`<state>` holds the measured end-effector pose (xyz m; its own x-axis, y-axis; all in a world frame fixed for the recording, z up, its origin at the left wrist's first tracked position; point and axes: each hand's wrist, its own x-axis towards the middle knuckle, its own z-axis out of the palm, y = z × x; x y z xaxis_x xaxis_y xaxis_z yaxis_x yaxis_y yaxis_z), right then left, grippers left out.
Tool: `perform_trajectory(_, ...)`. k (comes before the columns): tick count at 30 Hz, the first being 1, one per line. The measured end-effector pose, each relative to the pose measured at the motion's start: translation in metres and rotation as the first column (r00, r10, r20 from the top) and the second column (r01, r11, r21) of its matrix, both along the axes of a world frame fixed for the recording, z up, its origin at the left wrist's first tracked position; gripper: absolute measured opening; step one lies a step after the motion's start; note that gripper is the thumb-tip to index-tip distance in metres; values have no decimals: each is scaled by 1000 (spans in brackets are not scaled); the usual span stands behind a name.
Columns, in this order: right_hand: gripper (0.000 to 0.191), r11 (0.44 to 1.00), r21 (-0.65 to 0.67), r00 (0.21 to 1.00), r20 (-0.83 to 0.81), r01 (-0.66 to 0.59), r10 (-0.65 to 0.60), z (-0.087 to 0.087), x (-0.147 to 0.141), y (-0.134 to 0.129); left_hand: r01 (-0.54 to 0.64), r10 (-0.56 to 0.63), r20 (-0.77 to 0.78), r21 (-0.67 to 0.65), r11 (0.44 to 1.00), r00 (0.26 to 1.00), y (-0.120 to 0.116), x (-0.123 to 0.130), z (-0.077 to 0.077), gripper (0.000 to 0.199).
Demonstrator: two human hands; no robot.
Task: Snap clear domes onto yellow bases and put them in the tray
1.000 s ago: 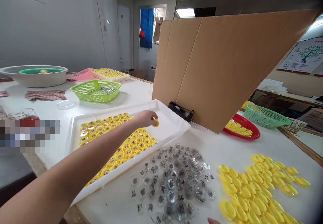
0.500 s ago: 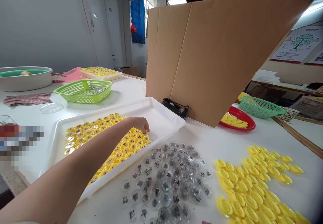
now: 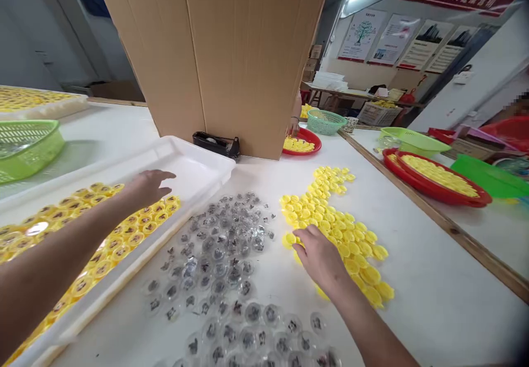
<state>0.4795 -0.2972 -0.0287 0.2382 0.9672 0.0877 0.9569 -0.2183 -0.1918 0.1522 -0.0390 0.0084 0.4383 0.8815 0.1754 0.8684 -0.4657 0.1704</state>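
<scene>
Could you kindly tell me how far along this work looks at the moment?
Done: yellow caps sit packed in rows in the white tray. In hand: the right hand rests on the loose yellow caps, while the left hand hovers over the tray's bare part. Left: a wide spread of clear capsules and those loose caps.

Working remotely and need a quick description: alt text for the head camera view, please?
The right hand touches loose yellow plastic caps on a white table, beside clear round plastic capsules with dark figures inside. The left hand hovers above a white plastic tray of packed yellow caps.
</scene>
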Motion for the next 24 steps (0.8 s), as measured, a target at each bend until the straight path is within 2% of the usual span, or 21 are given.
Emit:
perform_trajectory(2, 9, 997, -74, 998, 56, -15, 19, 2, 4, 14, -12, 5, 79, 89, 996, 997, -37, 7, 14, 44)
perform_trajectory(5, 3, 991, -128, 998, 54, -38, 45, -1, 3, 28, 59, -77, 266, 76, 995, 961, -102, 25, 22, 36)
perform_trajectory(7, 6, 988, -149, 997, 43, -50, 57, -1, 0, 30, 110, -78, 402, -58, 992, 912, -143, 41, 16, 32)
perform_trajectory(9, 11, 986, -150, 997, 21, -69, 73, 5, -6, 26, 118, 68, 530, -309, 944, 845, -177, 60, 1, 31)
perform_trajectory(10, 12, 986, -145, 996, 10, -82, 85, 9, -11, 22, 138, 181, 586, -456, 879, 790, -190, 70, -8, 32)
perform_trajectory(11, 13, 985, -134, 994, -11, -109, 108, 15, -17, 17, 187, 304, 630, -591, 785, 715, -200, 80, -17, 35)
perform_trajectory(13, 15, 976, -84, 978, -84, -199, 192, 25, -31, 7, 391, 528, 666, -741, 546, 526, -213, 99, -33, 44)
perform_trajectory(14, 15, 967, -48, 961, -133, -251, 243, 29, -38, 3, 514, 605, 663, -740, 435, 442, -216, 106, -40, 47)
perform_trajectory(15, 15, 953, -13, 936, -193, -302, 294, 32, -43, 0, 617, 652, 655, -706, 348, 383, -218, 111, -45, 49)
perform_trajectory(16, 15, 937, 14, 903, -262, -348, 339, 33, -47, -1, 685, 676, 650, -669, 291, 348, -218, 115, -49, 48)
perform_trajectory(17, 17, 925, 31, 870, -329, -379, 368, 33, -48, -1, 717, 686, 649, -645, 264, 330, -217, 116, -52, 45)
perform_trajectory(18, 18, 923, 34, 855, -365, -383, 369, 31, -48, 2, 722, 687, 650, -639, 265, 324, -214, 115, -54, 42)
perform_trajectory(20, 19, 945, 19, 886, -341, -327, 313, 22, -41, 11, 680, 693, 647, -665, 309, 318, -209, 110, -57, 41)
perform_trajectory(22, 19, 975, -3, 951, -222, -222, 216, 10, -32, 25, 629, 707, 638, -692, 354, 305, -204, 104, -60, 45)
perform_trajectory(24, 18, 986, -38, 979, -128, -162, 155, -3, -26, 38, 605, 712, 638, -701, 377, 295, -200, 100, -63, 49)
